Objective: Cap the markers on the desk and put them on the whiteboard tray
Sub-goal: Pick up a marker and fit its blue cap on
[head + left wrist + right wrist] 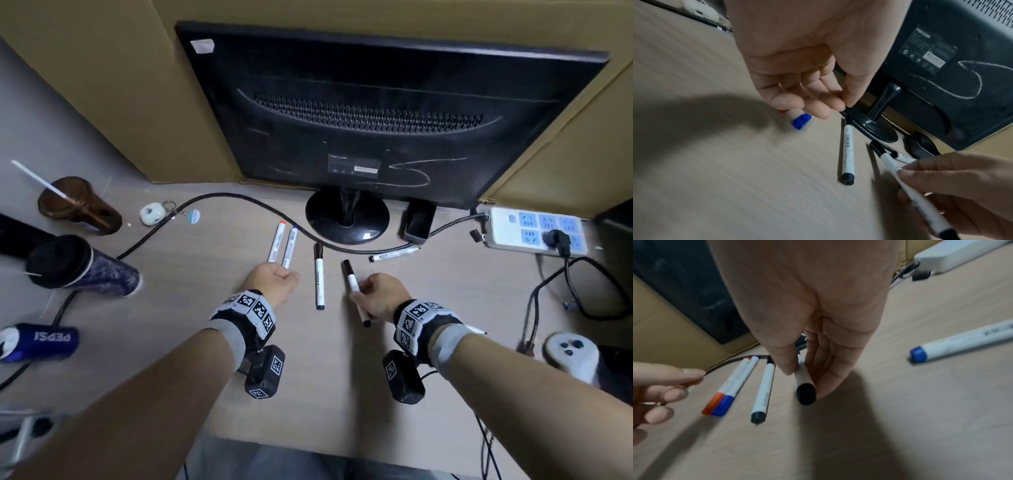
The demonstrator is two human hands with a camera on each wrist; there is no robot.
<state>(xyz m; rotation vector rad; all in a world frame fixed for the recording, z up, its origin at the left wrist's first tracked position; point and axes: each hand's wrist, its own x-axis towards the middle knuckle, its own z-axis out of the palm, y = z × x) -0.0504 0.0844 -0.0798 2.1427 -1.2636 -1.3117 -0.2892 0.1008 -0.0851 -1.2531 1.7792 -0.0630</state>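
A red-capped marker [276, 245] and a blue-capped marker [290, 246] lie side by side on the desk [205, 308]. My left hand [286, 275] hovers over their near ends with its fingers [813, 100] loosely curled and holding nothing; the blue cap [801, 123] shows just below them. A black marker [319, 277] lies free between my hands. My right hand [359, 291] pinches a second black marker [350, 274] between thumb and fingers [828, 369], its black end [806, 394] pointing back at me. Another marker [394, 253] lies by the cable. No whiteboard tray is in view.
A monitor's round stand [347, 219] sits just behind the markers, with a black cable [222, 197] curving across the desk. A power strip [537, 233] lies at the right, a dark cup [82, 263] and a Pepsi can [37, 342] at the left, a white controller [568, 349] near right.
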